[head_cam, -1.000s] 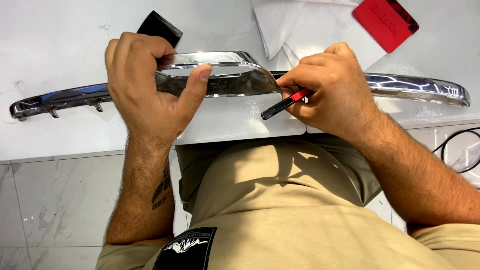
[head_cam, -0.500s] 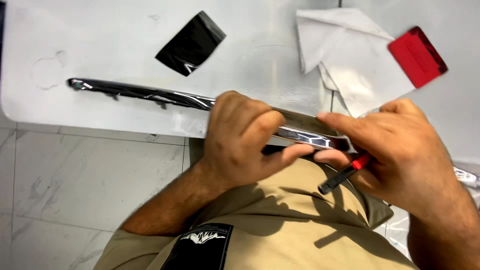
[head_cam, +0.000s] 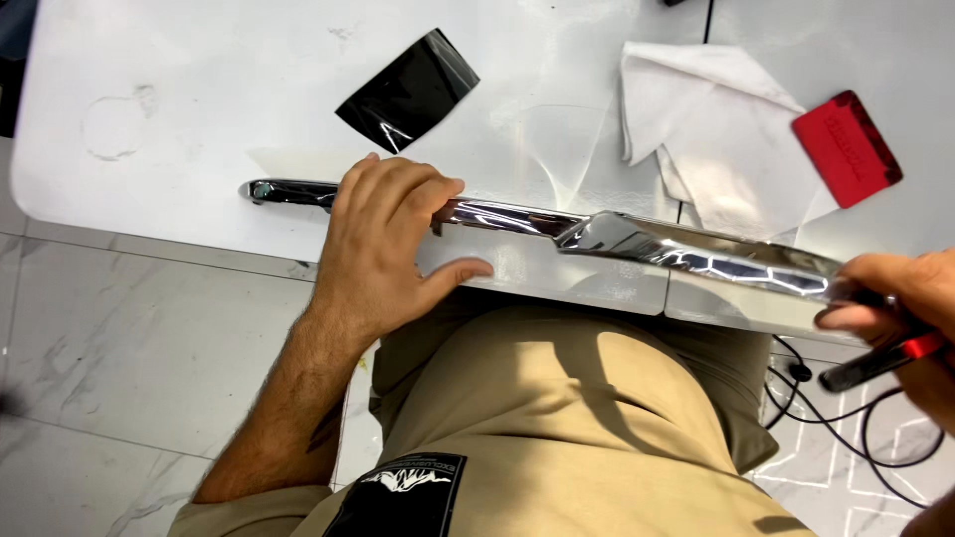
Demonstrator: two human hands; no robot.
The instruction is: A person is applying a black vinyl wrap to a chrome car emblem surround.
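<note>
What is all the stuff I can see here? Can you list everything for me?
Chrome trim strip: one, shiny silver, long, lying along the near edge of the table.
Film piece: one, glossy black, on the table beyond the left hand.
Cloth: one, white, crumpled, on the table towards the right.
Scraper: one, red, flat, on the table right of the cloth.
Table: one, white.
Cables: black, on the marble floor at the lower right.
Left hand: laid over the strip near its left end.
Right hand: at the strip's right end, holding a red and black tool.
</note>
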